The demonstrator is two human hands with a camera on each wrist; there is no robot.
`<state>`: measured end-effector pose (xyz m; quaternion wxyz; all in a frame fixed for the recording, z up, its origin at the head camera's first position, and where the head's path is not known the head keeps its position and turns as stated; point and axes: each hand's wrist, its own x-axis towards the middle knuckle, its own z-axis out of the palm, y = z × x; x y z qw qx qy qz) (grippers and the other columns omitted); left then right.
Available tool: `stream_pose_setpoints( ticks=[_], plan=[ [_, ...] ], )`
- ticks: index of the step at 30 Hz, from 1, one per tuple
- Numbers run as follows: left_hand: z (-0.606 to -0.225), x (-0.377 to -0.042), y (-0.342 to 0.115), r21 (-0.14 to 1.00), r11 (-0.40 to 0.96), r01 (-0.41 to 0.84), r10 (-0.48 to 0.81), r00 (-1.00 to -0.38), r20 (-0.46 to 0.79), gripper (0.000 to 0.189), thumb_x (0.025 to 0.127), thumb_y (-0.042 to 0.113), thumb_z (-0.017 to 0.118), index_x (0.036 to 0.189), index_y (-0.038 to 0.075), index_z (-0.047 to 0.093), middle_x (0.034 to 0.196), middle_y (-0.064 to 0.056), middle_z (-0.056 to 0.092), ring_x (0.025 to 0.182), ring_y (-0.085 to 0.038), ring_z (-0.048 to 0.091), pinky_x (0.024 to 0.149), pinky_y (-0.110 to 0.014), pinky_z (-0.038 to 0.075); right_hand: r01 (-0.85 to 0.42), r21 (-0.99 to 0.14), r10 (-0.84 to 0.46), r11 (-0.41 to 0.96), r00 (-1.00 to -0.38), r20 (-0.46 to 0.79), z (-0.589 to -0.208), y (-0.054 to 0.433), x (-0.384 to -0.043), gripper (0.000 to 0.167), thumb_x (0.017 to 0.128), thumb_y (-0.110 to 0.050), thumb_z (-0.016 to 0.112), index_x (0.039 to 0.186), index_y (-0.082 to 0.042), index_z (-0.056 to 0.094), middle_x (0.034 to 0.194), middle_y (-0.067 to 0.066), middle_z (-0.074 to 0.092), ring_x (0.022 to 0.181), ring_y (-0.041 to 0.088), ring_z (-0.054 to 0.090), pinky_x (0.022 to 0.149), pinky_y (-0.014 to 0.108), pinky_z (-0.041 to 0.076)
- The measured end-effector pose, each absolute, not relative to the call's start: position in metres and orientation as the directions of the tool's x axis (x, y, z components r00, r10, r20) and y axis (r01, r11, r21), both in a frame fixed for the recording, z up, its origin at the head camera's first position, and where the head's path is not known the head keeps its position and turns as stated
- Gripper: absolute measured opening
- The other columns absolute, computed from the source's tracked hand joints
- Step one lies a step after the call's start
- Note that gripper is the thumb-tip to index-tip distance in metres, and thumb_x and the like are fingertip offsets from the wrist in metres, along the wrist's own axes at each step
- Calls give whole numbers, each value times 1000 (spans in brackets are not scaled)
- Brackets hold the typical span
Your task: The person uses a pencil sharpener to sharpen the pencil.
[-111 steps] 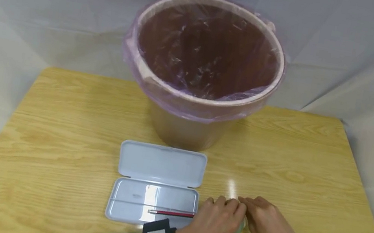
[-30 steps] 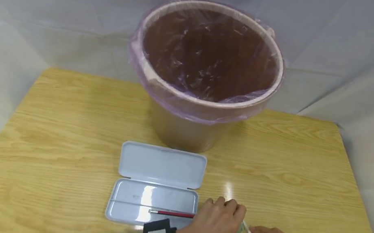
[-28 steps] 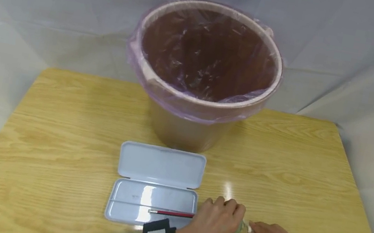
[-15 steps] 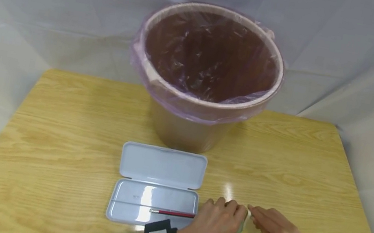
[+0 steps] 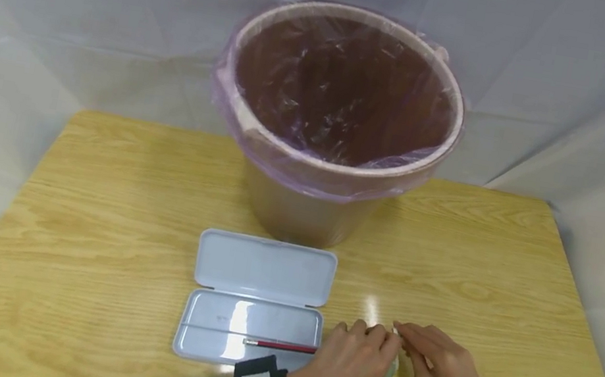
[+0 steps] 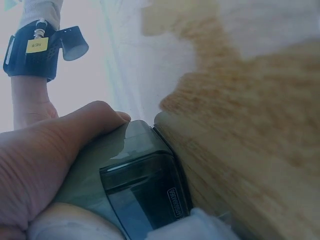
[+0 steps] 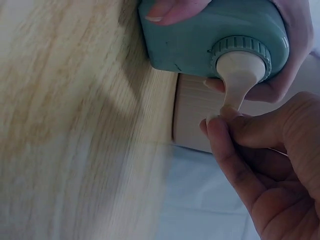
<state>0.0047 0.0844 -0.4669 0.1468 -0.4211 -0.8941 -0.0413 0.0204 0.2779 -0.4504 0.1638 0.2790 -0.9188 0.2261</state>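
Note:
My left hand point(image 5: 347, 369) grips a green crank pencil sharpener point(image 7: 190, 45) on the table, thumb and fingers around its body. A dark see-through drawer point(image 6: 145, 195) shows on the sharpener in the left wrist view. Thumb and fingertips of my right hand point(image 5: 447, 366) pinch the end of its cream crank handle point(image 7: 240, 75). A red and black pencil point(image 5: 282, 346) with a pale eraser end extends over the open case point(image 5: 265, 266) toward the left hand. The hand hides its other end, so whether it sits in the sharpener is not visible.
A brown bin point(image 5: 304, 215) lined with a thin purple bag stands behind the pale blue case, near the back of the wooden table point(image 5: 94, 214). Grey-white cloth point(image 5: 99, 1) hangs around the table's back and sides.
My right hand circles with the crank: lower and to the right a second ago, now higher and closer to the left hand. The left hand, pencil and case stay put.

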Motion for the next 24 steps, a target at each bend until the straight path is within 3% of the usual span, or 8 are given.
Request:
stream_pose_setpoints(
  ticks=[3,6,14,19,24],
  plan=[
    [-467,5,84,-48,642,765,743,-607,281,56,76,59,80,111,20,61,91,8,67,67,-7,60,52,-21,49,-563,-353,-428,747,-814,392,-453,277,20,16,96,-7,68,108,-2,77,98,6,78,78,14,71,69,10,50],
    [-467,5,84,-49,641,766,745,-606,278,54,76,58,80,110,20,61,90,8,66,66,-7,59,51,-21,46,-527,-375,-417,763,-844,337,-456,275,20,41,70,14,80,106,-4,78,95,3,78,77,11,70,65,11,50],
    [-467,6,84,-56,644,763,744,-607,278,53,75,60,79,107,22,61,84,9,61,62,-7,53,47,-20,39,-457,-440,-383,773,-889,251,-466,274,26,30,73,14,77,95,-7,78,87,1,77,76,9,71,63,18,56],
    [-466,6,84,-60,656,752,730,-613,302,46,76,56,79,103,22,61,83,10,62,61,-6,53,47,-19,38,-448,-450,-382,773,-894,235,-470,275,31,31,71,16,75,95,-4,78,89,5,78,77,18,75,64,20,58],
    [-467,6,86,-40,656,754,723,-612,321,44,76,52,80,100,21,61,83,10,63,62,-6,55,48,-19,41,-438,-430,-395,789,-899,190,-471,277,38,31,71,16,74,97,-2,77,84,6,77,66,3,65,57,17,52]
  ],
)
